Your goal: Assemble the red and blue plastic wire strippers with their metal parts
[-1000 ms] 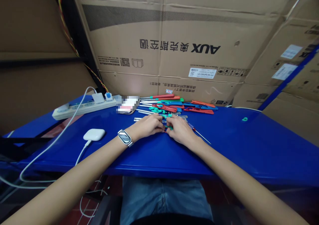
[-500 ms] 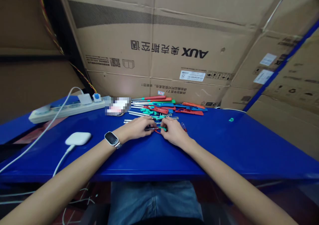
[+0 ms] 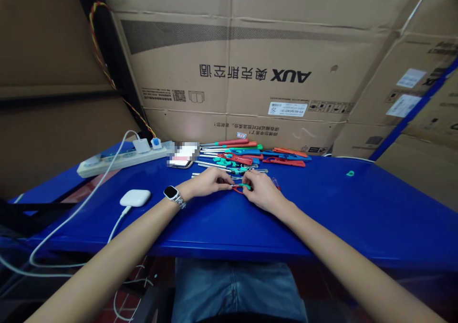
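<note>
My left hand (image 3: 214, 182) is closed in a pinch at the left end of a small red-and-green plastic piece (image 3: 238, 188), low over the blue table. Its fingertips almost meet those of my right hand (image 3: 263, 189), which is closed on the green part of the same piece. A thin red loop shows between the hands; the fingers cover the rest. Just beyond lie several metal rods (image 3: 209, 164) and green plastic parts (image 3: 225, 161). A small clear-and-red part (image 3: 276, 183) lies right of my right hand.
Farther back are red handles (image 3: 236, 142) with metal rods and blue and red plastic handles (image 3: 286, 162). A phone (image 3: 184, 156), a power strip (image 3: 107, 163) and a white cabled case (image 3: 135, 197) sit left. A green ring (image 3: 350, 173) lies right. Cardboard (image 3: 250, 41) walls the back.
The view has shifted, so everything sits farther right in the picture. My left fingers have straightened toward the piece, and both hands still hold it.
</note>
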### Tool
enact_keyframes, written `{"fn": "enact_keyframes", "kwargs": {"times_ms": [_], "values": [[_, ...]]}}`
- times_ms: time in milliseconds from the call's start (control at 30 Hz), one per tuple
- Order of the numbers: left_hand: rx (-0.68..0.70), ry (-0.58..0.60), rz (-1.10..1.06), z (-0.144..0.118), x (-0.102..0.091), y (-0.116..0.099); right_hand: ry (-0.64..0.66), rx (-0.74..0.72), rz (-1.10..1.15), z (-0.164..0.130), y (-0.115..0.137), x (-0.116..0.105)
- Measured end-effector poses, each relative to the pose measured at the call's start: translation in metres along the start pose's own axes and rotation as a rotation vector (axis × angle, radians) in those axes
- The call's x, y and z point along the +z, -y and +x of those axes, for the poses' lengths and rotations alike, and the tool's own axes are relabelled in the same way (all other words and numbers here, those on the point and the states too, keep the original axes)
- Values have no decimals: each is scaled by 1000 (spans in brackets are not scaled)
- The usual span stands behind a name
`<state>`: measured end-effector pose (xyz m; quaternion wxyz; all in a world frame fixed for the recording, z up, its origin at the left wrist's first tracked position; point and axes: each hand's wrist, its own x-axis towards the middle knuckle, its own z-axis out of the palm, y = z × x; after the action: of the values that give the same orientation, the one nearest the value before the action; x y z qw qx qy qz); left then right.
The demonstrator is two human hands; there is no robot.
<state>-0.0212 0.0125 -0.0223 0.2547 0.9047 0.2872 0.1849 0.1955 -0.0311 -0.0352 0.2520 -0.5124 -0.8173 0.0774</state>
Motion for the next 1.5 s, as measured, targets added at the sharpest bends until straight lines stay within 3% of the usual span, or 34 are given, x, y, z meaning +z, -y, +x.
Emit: {"fn": "enact_keyframes", "kwargs": {"times_ms": [200,433,800,1500], "values": [[-56,-80,104,0,5,0,-7,-27,-12,2,3,4],[14,-102,307,4,17,-4,-20,-16,-6,3,5,7],[-144,-113,658,4,28,-20,-51,-19,-34,3,4,9],[-189,-133,552,3,32,-28,-54,18,-62,3,4,10]]}}
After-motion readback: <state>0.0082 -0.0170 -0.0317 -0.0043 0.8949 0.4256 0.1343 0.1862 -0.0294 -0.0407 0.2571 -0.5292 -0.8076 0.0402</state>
